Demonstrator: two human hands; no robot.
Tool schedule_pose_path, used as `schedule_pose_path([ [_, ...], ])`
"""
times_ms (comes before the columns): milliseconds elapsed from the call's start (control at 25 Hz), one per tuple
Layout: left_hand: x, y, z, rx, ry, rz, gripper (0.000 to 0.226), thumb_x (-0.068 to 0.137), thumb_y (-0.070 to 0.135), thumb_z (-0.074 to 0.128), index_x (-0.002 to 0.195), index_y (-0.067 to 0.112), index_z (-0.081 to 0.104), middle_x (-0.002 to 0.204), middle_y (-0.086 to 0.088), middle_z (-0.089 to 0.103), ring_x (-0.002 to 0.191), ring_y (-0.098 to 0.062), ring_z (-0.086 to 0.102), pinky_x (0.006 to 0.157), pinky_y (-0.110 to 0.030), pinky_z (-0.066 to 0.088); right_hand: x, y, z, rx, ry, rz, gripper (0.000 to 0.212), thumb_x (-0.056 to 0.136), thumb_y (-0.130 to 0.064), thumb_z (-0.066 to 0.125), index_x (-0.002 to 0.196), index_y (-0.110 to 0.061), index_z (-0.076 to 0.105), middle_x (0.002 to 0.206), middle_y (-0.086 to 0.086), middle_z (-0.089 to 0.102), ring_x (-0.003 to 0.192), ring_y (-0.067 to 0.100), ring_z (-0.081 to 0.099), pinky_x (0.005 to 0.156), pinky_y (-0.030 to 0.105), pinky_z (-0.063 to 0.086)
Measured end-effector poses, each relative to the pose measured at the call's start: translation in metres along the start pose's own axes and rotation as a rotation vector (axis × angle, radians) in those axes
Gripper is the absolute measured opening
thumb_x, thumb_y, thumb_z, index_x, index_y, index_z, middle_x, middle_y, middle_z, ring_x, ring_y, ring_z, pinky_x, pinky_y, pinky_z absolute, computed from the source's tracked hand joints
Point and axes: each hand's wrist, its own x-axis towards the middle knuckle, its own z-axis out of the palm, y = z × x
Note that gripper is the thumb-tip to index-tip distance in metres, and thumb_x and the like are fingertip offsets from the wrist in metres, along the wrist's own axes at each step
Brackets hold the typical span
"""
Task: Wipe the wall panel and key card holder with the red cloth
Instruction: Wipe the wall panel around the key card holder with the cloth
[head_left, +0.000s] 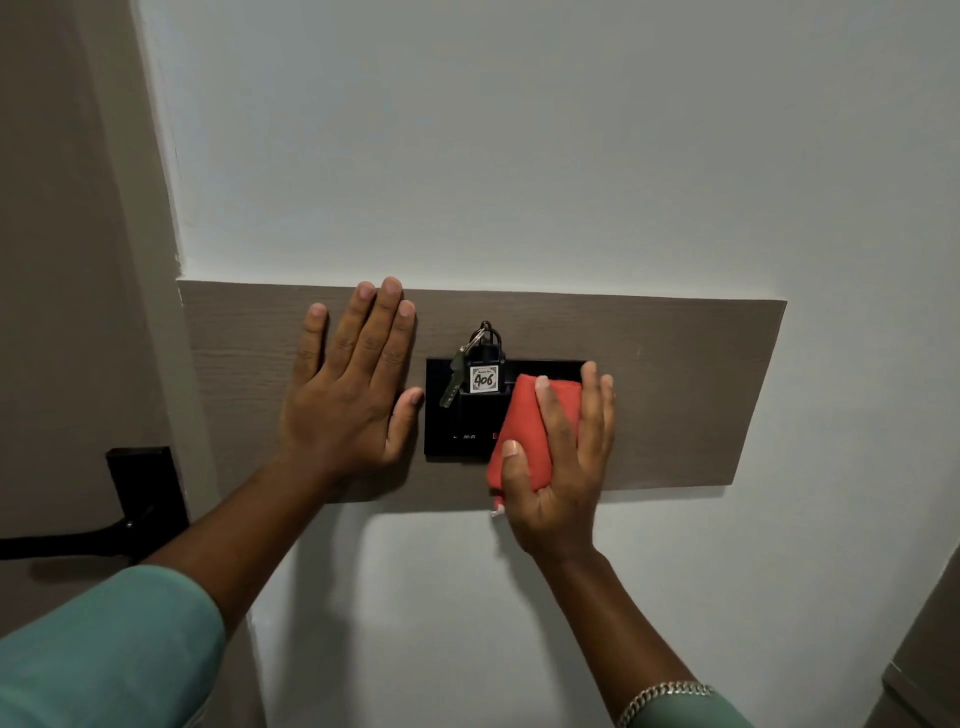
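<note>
A brown wood-grain wall panel runs across the white wall. At its middle sits a black key card holder with a key fob marked 406 and a metal key hanging in its slot. My right hand grips a folded red cloth and presses it on the holder's right half, hiding that side. My left hand lies flat on the panel just left of the holder, fingers spread, holding nothing.
A brown door stands at the left with a black handle and plate. White wall surrounds the panel above and below. A grey-brown edge shows at the bottom right corner.
</note>
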Motion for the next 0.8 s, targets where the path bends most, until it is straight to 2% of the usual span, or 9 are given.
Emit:
schedule_pose_path([
  [80,0.000,0.000,0.000,0.007,-0.012,-0.002,0.076,0.095,0.043,0.035,0.158,0.007,0.013,0.166,-0.012,0.008,0.156,-0.024,0.000,0.124,-0.052,0.005,0.007,-0.009,0.005,-0.010,-0.026,-0.051,0.057,0.093,-0.039,0.052,0.147,-0.025,0.043,0.163,0.020,0.026,0.156,0.036,0.016,0.123,0.064,0.021],
  [200,0.000,0.000,-0.001,0.010,-0.018,-0.002,0.075,0.095,0.043,0.034,0.158,0.005,0.014,0.165,-0.014,0.011,0.156,-0.024,0.001,0.123,-0.054,0.008,0.009,-0.003,-0.001,-0.153,-0.177,-0.340,0.061,0.086,-0.038,0.063,0.144,-0.029,0.047,0.160,0.019,0.033,0.154,0.038,0.021,0.124,0.061,0.018],
  [240,0.000,0.000,-0.001,0.013,-0.014,-0.001,0.075,0.096,0.043,0.033,0.158,0.005,0.014,0.165,-0.014,0.012,0.156,-0.024,0.001,0.123,-0.054,0.008,0.009,0.003,-0.006,-0.160,-0.202,-0.380,0.063,0.083,-0.035,0.064,0.143,-0.029,0.047,0.159,0.019,0.035,0.153,0.039,0.023,0.124,0.062,0.019],
  [280,0.000,0.000,-0.001,0.016,-0.009,-0.003,0.075,0.096,0.043,0.033,0.158,0.005,0.014,0.165,-0.014,0.012,0.156,-0.024,0.001,0.123,-0.054,0.009,0.009,0.009,-0.011,-0.136,-0.204,-0.358,0.062,0.081,-0.033,0.064,0.142,-0.029,0.048,0.158,0.019,0.035,0.153,0.039,0.023,0.124,0.062,0.019],
  [440,-0.001,-0.002,0.000,0.015,0.004,0.001,0.075,0.096,0.043,0.032,0.158,0.006,0.014,0.165,-0.014,0.014,0.156,-0.025,0.003,0.123,-0.055,0.011,0.022,0.002,-0.015,0.025,-0.089,-0.027,0.054,0.082,-0.030,0.056,0.136,-0.025,0.057,0.161,0.018,0.033,0.156,0.032,0.016,0.127,0.055,0.012],
  [600,-0.001,-0.001,0.002,-0.007,-0.011,0.007,0.075,0.096,0.044,0.033,0.158,0.006,0.013,0.166,-0.012,0.008,0.156,-0.026,0.003,0.124,-0.054,0.008,0.046,-0.002,-0.017,-0.057,-0.180,-0.167,0.054,0.077,-0.028,0.054,0.129,-0.026,0.063,0.156,0.014,0.040,0.155,0.035,0.019,0.127,0.056,0.010],
  [720,-0.001,-0.003,0.002,-0.011,-0.030,-0.008,0.075,0.096,0.044,0.031,0.158,0.007,0.012,0.167,-0.011,0.006,0.156,-0.026,0.002,0.125,-0.052,0.004,0.054,0.000,-0.030,-0.107,-0.277,-0.273,0.051,0.075,-0.026,0.055,0.125,-0.023,0.067,0.151,0.015,0.046,0.152,0.038,0.024,0.125,0.062,0.014],
  [800,0.000,-0.003,-0.003,-0.017,-0.045,-0.011,0.075,0.096,0.043,0.033,0.158,0.006,0.014,0.166,-0.013,0.011,0.156,-0.026,0.004,0.124,-0.052,0.005,0.062,0.002,-0.038,-0.132,-0.323,-0.340,0.050,0.073,-0.023,0.055,0.121,-0.020,0.069,0.147,0.018,0.051,0.149,0.040,0.030,0.121,0.066,0.021],
])
